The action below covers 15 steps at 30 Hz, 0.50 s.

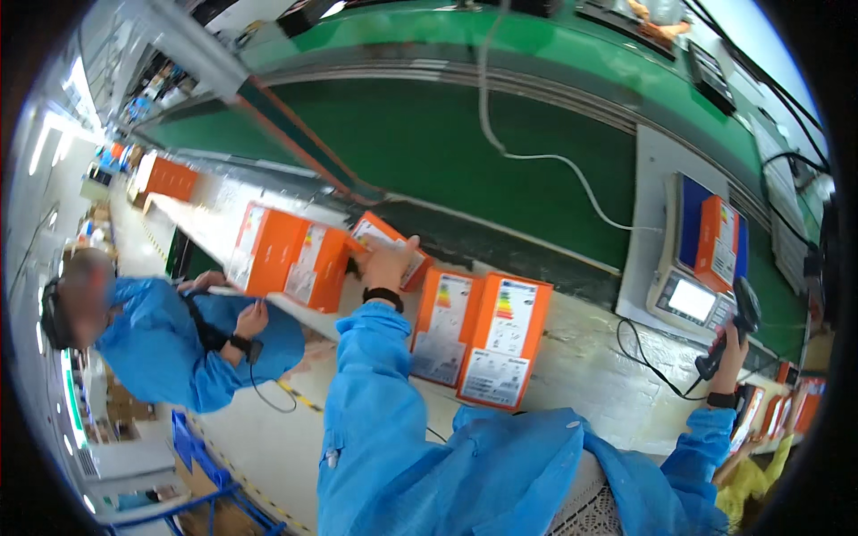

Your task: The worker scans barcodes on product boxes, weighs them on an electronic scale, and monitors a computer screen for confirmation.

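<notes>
Orange box [386, 243], under left hand [391, 263]

Glossy printed cardboard is shown by the orange boxes [487, 335] at mid-frame. A matt, rubbery green surface is seen on the conveyor belt [429, 143] above. Thin, crinkled blue cloth is worn as the sleeves [375, 393]. Black plastic forms the scanner [737, 326].
</notes>
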Available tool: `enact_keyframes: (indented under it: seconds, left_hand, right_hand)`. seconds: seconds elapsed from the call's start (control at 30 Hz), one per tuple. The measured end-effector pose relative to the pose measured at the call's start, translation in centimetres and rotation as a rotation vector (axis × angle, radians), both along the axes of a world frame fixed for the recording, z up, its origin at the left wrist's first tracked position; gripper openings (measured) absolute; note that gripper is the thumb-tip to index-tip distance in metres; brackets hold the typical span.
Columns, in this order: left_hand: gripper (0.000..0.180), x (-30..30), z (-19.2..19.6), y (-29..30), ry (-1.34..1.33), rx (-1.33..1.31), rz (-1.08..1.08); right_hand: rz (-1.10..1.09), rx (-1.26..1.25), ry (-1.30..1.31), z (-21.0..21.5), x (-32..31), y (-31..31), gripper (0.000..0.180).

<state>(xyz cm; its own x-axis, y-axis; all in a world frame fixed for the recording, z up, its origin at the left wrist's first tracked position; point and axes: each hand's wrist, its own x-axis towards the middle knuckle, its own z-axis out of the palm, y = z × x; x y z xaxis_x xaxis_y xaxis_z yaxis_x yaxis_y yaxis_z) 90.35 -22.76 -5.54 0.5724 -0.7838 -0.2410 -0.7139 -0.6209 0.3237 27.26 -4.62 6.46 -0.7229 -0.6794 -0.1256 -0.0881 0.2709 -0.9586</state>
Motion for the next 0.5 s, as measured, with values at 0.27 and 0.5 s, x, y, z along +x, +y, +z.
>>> enact_keyframes:
  seconds: [0.27, 0.5]
  left_hand:
    - [0.070, 1.6, -2.2, -5.5, 0.151, -0.038, -0.287]
    - [0.088, 2.3, 4.6, -0.8, 0.572, -0.132, 0.049]
  right_hand:
    - [-0.026, 0.005, 0.043, 1.2, 1.8, 0.7, 0.015]
    - [0.007, 0.052, -0.060, 2.9, 3.4, -0.9, 0.026]
